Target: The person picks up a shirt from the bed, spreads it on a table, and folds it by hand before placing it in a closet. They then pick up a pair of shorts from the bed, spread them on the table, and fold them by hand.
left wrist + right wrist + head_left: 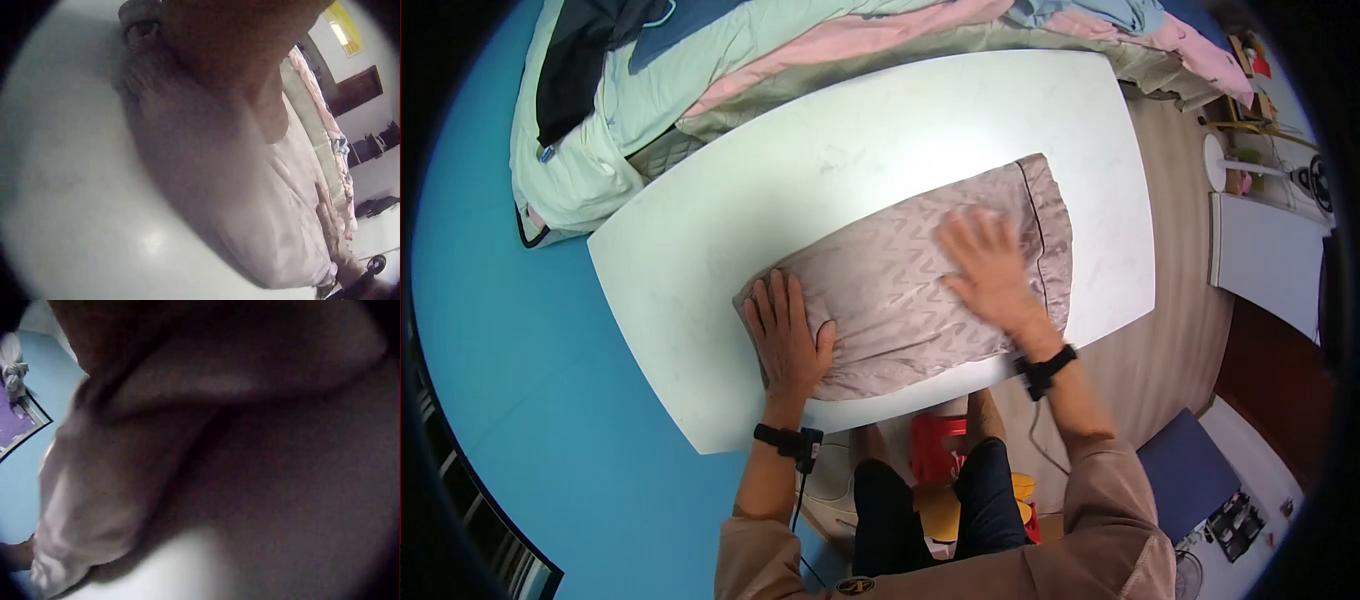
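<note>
A mauve pillowcase (pixel 880 285) with a zigzag pattern lies spread on the white table, dark piping running across its right end. My left hand (pixel 785 340) rests on its left end with the fingers extended, and small creases gather beside the thumb. Blurred by motion, my right hand (pixel 985 265) is over the right half, palm down with fingers spread. In the left wrist view the pillowcase (pixel 275 244) stretches away along the table. The right wrist view shows its fabric (pixel 94 506) close up and dark, with folds along one side.
The white table (pixel 670 300) has curved long edges. Beyond its far edge is a bed with rumpled green and pink bedding (pixel 800 50). A red stool (pixel 935 450) stands below the near edge by my legs. Cables hang from both wrist straps.
</note>
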`<action>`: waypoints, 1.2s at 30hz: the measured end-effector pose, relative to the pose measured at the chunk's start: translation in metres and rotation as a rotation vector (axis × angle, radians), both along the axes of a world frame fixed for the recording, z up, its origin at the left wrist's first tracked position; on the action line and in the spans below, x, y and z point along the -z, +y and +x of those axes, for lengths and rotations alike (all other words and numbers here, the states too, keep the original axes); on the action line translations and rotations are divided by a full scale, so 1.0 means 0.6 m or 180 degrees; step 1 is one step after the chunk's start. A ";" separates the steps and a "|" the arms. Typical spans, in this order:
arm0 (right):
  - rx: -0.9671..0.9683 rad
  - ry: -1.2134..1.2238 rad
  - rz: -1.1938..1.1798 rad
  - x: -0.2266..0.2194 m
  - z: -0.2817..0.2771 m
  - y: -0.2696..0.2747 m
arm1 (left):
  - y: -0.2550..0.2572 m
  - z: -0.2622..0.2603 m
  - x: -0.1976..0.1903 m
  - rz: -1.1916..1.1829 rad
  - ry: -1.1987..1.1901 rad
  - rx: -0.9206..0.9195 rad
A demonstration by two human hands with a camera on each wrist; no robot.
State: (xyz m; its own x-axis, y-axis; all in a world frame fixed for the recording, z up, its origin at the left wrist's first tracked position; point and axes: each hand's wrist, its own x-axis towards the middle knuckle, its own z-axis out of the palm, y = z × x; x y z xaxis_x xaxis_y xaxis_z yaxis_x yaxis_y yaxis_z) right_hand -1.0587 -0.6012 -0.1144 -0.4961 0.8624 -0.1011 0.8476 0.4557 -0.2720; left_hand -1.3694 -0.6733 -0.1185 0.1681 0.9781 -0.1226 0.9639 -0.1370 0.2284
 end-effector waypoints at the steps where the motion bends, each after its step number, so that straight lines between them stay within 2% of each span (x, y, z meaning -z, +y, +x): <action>1: 0.0209 -0.0119 -0.0004 -0.002 0.040 0.003 | -0.002 -0.003 -0.001 0.0079 0.0030 0.0048; 5: 0.0235 -0.0291 0.0091 -0.002 0.145 -0.004 | 0.007 0.005 -0.010 -0.0100 0.0090 -0.0058; 7: 0.0797 -0.0634 0.0175 -0.005 0.164 -0.004 | 0.004 -0.001 -0.004 -0.0192 0.0149 -0.0064; 9: 0.0902 -0.0655 0.0125 -0.025 0.159 -0.007 | 0.005 -0.001 -0.006 -0.0131 0.0204 -0.0046; 11: 0.1276 -0.0483 0.0287 -0.041 0.142 -0.018 | 0.006 0.005 -0.009 -0.0109 0.0226 -0.0037; 13: 0.1291 0.0105 0.0390 -0.071 0.083 -0.030 | 0.008 0.009 -0.015 -0.0244 0.0164 -0.0116; 15: 0.0878 0.0890 -0.0078 -0.081 -0.002 -0.043 | 0.007 0.011 -0.014 -0.0200 0.0219 -0.0076; 16: 0.0524 0.0949 -0.0281 -0.077 -0.051 -0.042 | 0.006 0.010 -0.013 -0.0151 0.0291 -0.0058; 17: 0.0528 0.0988 -0.0296 -0.054 -0.076 -0.051 | 0.005 0.010 -0.011 -0.0163 0.0332 -0.0053; 19: -0.0435 0.0903 -0.0362 0.008 -0.113 -0.082 | 0.003 0.006 -0.007 -0.0016 0.0367 0.0032; 20: -0.0407 0.0954 -0.0408 0.015 -0.106 -0.087 | 0.000 0.004 -0.009 -0.0068 0.0413 0.0058; 22: -0.0442 0.0550 -0.0121 0.018 -0.040 -0.069 | 0.002 0.008 -0.012 0.0030 0.0441 0.0080; 24: -0.0078 0.0025 -0.0439 -0.005 0.059 -0.053 | 0.003 0.009 -0.013 -0.0119 0.0567 0.0045; 28: 0.0439 -0.0382 -0.0120 -0.006 0.207 -0.063 | 0.003 0.008 -0.010 -0.0144 0.0595 0.0029; 30: 0.0767 -0.0423 0.0139 0.001 0.229 -0.072 | 0.005 0.008 -0.012 -0.0105 0.0570 0.0019; 33: 0.0851 -0.0372 0.0076 0.000 0.226 -0.075 | 0.006 0.010 -0.016 -0.0085 0.0513 0.0008; 35: 0.0862 -0.0199 0.0038 -0.012 0.216 -0.076 | 0.000 0.011 -0.024 -0.0091 0.0501 -0.0018; 36: 0.1154 0.0146 0.0137 -0.024 0.203 -0.077 | 0.000 0.018 -0.029 0.0166 0.0415 -0.0055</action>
